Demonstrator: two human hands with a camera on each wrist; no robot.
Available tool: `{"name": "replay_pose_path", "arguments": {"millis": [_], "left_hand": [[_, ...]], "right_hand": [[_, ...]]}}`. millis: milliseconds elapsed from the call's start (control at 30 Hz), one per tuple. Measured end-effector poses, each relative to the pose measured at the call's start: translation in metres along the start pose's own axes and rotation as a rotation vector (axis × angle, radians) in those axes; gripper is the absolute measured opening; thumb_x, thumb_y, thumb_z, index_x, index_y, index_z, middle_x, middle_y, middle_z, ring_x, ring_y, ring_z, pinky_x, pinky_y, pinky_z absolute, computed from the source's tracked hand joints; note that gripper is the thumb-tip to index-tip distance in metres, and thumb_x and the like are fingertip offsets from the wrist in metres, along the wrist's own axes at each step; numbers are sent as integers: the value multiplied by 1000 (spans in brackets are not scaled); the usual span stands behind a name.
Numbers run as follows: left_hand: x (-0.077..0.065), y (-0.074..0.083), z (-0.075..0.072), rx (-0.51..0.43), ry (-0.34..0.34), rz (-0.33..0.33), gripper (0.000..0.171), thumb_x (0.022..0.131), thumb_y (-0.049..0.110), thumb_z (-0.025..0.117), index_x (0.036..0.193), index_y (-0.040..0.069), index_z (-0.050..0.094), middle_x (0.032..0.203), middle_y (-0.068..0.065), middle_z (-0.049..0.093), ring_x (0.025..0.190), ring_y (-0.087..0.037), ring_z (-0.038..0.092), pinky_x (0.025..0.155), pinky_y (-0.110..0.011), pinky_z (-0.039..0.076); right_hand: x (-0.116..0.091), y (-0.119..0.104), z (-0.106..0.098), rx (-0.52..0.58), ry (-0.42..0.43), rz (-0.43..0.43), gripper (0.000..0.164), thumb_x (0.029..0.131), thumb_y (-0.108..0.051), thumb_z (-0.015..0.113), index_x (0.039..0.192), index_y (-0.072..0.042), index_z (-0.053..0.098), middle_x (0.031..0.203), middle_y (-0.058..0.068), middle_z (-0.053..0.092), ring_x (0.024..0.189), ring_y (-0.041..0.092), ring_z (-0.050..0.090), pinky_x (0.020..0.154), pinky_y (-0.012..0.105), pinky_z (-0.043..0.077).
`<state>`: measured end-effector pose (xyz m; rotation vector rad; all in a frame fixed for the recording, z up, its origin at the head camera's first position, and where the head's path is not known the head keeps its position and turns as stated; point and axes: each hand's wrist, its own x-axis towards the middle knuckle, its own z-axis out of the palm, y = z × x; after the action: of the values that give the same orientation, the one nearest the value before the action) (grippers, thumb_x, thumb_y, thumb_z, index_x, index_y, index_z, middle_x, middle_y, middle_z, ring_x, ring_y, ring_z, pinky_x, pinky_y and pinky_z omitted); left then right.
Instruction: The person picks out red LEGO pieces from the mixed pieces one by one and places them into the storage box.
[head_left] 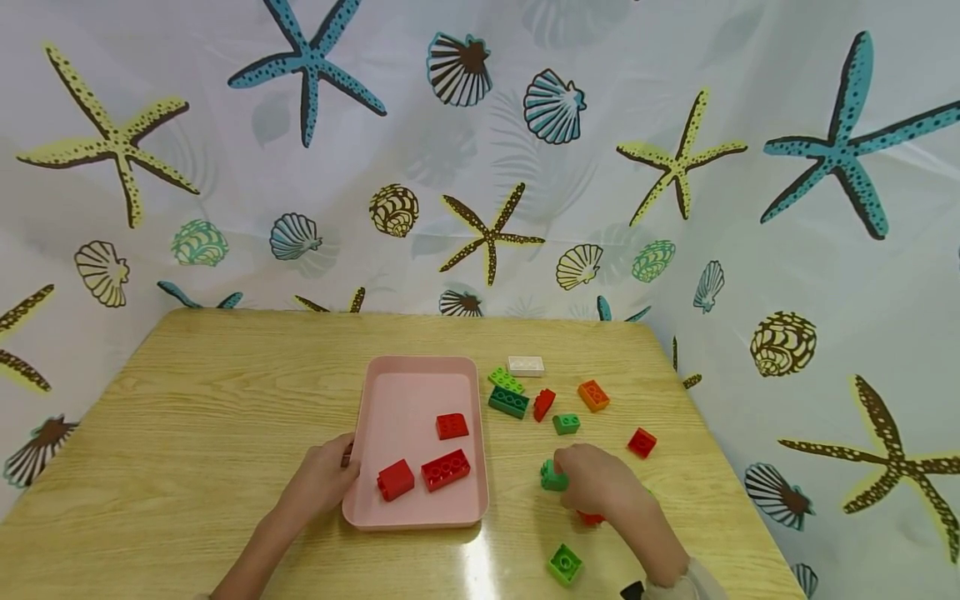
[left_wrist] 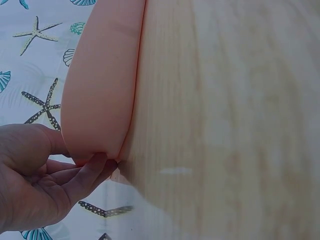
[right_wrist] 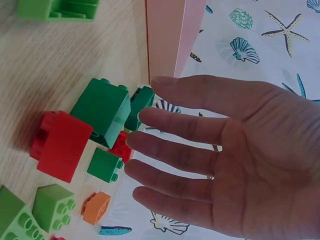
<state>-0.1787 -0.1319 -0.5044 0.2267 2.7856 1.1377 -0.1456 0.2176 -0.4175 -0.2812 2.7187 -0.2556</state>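
My left hand grips the left wall of a pink plastic tray. In the left wrist view, that hand's thumb goes behind the tray's edge while its fingers bend against the outer wall. Over the loose bricks right of the tray is my right hand, its fingers extended and nothing held in the right wrist view. Just beyond its fingertips stand a green brick and a red brick. From the head view, the hand partly covers the green brick and the red brick.
Inside the tray lie a red block, a long red brick and a smaller red brick. Around the right side are a dark green brick, an orange brick, a white brick and a light green brick. A patterned curtain hangs behind.
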Motion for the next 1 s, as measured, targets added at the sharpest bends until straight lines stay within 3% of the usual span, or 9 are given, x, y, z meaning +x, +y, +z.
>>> {"name": "replay_pose_path", "arguments": {"millis": [600,1000], "left_hand": [[1,-2,1,19,7,19,39,88,5,51,124,-8,48,112,-21,60,98,-25,55,80,-43,53],[-2,2,-1,13,-3,21,39,88,5,51,125,-8,47,114,-22,59,98,-25,55,79,-42,53]], "right_hand": [[-5,18,15,58,38,5,27,71,3,66,95,-8,59,91,6,60,71,16,46,61,34,47],[-8,31,21,94,50,47,26,72,-2,69,95,-7,57,87,6,58,69,16,45,62,34,47]]}}
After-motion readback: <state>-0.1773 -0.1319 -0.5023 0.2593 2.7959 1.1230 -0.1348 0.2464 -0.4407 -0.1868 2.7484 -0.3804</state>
